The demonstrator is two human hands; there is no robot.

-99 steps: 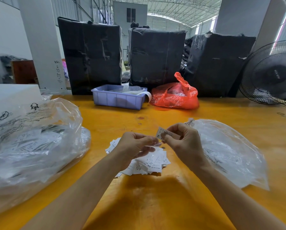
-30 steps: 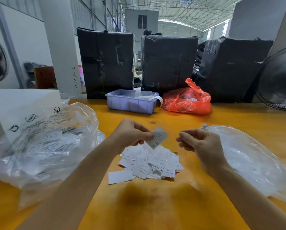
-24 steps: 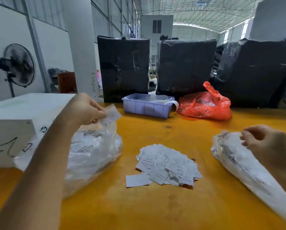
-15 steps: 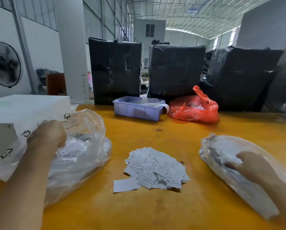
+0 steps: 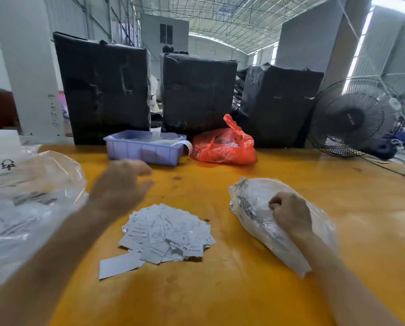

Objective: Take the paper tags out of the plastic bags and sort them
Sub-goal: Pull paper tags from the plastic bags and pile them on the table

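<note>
Tags first: where do they lie?

— From the left: a big clear bag (image 5: 30, 203) stuffed with them, then a loose pile (image 5: 166, 234) mid-worktop (image 5: 220, 297), then a smaller bag (image 5: 274, 222) on the right.

And the hands?

— Left hand (image 5: 121, 184) is blurred, above the worktop between big bag and pile, fingers apart, holding nothing I can make out. Right hand (image 5: 291, 215) is on the smaller bag, fingers curled as if pinching the film or a tag; which, I cannot tell.

So which is nearer the next tag?

— The right, I'd judge. That bag's long axis runs from far-left to near-right, mouth apparently toward the pile. Bare worktop lies in front; a tray (image 5: 145, 149) and red bag (image 5: 222, 147) stand well behind.
</note>
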